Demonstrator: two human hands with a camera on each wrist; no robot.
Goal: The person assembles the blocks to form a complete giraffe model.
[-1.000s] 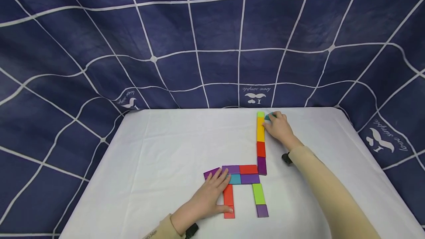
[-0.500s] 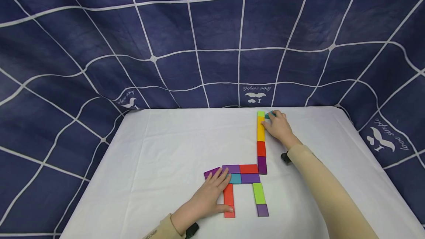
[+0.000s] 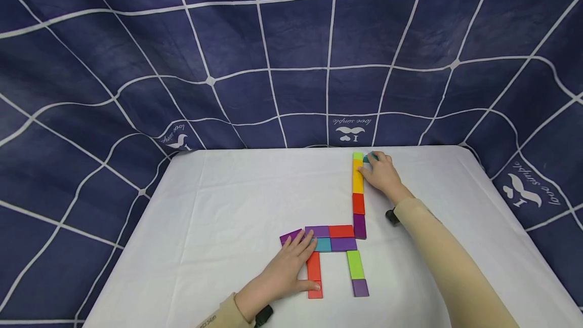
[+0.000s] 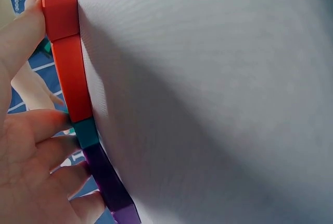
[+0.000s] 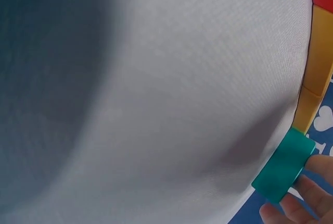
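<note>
Coloured rectangular blocks lie flat in a figure of connected lines. My left hand (image 3: 284,272) is spread over its left side. Its fingertips touch the tilted purple block (image 3: 290,237) and reach the teal block (image 3: 323,245); the thumb rests on the lower red block (image 3: 315,293). At the top of the upright column my right hand (image 3: 383,175) touches a teal-green block (image 5: 284,165) with its fingertips. The thumb lies against the yellow section (image 3: 358,178), beside the light green block (image 3: 358,156). The hand partly hides the teal-green block in the head view.
A white cloth (image 3: 237,191) covers the table, whose far edge is just beyond the column. A dark blue curtain (image 3: 296,54) with white lines hangs behind and at the sides. A green block (image 3: 355,265) and a purple block (image 3: 360,287) form the figure's right leg.
</note>
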